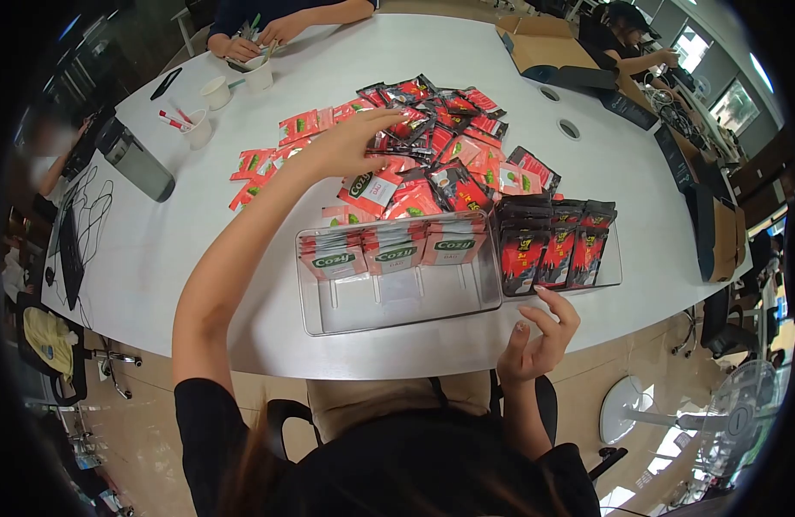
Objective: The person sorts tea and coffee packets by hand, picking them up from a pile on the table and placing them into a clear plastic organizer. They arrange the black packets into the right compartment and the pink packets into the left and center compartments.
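My left hand [353,142] reaches over a heap of sachets, its fingers spread and touching or just above the top ones. Under and beside it lie pink Cozy sachets [371,189], mixed with black-and-red sachets [456,184]. My right hand [540,339] hovers by the table's front edge, fingers apart and holding nothing I can see. In front of me stands a clear plastic tray [400,321] with upright rows of pink Cozy sachets [394,252] along its far side. To its right, a second clear tray [619,256] holds upright black-and-red sachets [557,257].
A grey bottle [137,161] and white cups [197,129] stand on the left of the white table [268,336]. Across it, another person's hands [264,39] hold thin items over a cup. Open cardboard boxes [557,47] line the right side.
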A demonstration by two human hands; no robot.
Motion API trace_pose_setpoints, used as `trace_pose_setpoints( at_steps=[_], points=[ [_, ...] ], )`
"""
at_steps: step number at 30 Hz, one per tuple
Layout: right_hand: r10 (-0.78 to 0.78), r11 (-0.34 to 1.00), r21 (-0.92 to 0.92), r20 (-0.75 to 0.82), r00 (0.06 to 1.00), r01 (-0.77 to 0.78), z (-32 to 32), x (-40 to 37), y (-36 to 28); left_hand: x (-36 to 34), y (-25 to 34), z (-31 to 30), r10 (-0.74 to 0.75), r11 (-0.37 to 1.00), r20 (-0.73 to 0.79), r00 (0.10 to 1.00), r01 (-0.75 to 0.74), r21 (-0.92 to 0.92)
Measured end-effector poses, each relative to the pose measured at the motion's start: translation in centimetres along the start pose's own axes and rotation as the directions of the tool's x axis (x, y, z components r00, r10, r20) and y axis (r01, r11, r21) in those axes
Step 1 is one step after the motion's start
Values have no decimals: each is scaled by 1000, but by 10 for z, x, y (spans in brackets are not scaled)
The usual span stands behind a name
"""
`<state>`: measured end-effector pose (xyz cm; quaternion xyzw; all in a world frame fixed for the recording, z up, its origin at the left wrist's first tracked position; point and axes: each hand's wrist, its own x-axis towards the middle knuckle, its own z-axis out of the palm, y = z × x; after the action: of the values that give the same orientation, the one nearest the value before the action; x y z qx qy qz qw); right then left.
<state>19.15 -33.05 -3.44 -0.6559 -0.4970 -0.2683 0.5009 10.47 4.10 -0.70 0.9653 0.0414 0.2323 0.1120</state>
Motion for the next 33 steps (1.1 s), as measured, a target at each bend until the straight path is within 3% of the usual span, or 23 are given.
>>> trace_pose_setpoints(
  at_steps=[6, 7, 13, 16, 19, 25, 29, 32, 33],
  points=[
    [93, 995, 51, -48, 995, -90, 1, -1, 2, 45, 2, 5, -123, 974, 311, 942, 54, 220],
    [96, 994, 56, -43, 994, -93, 0, -1, 3, 46, -3, 10, -63, 969, 284, 957, -10, 248],
    [109, 991, 87, -32, 994, -106, 1, -2, 4, 48, -1, 5, -118, 963, 253, 960, 49, 263],
    [111, 990, 88, -29, 993, -108, 1, 0, 4, 42, -11, 1, -9, 986, 173, 985, -20, 164],
    [110, 990, 96, -25, 994, -107, 1, 2, 3, 39, -6, -10, -68, 996, 230, 971, 54, 67],
    [114, 986, 129, -34, 993, -108, 4, 2, 3, 27, -13, -12, -260, 964, 3, 966, 260, -47],
    [117, 985, 133, -20, 993, -113, 4, 6, 0, 11, 3, -29, -463, 864, -138, 875, 411, -289],
    [110, 986, 122, 2, 994, -110, 3, 8, -1, -13, 11, -28, -580, 684, -292, 760, 260, -682],
    [107, 987, 117, 11, 994, -107, 2, 8, -1, -23, 32, -39, -649, 621, -275, 709, 285, -730]
  ],
)
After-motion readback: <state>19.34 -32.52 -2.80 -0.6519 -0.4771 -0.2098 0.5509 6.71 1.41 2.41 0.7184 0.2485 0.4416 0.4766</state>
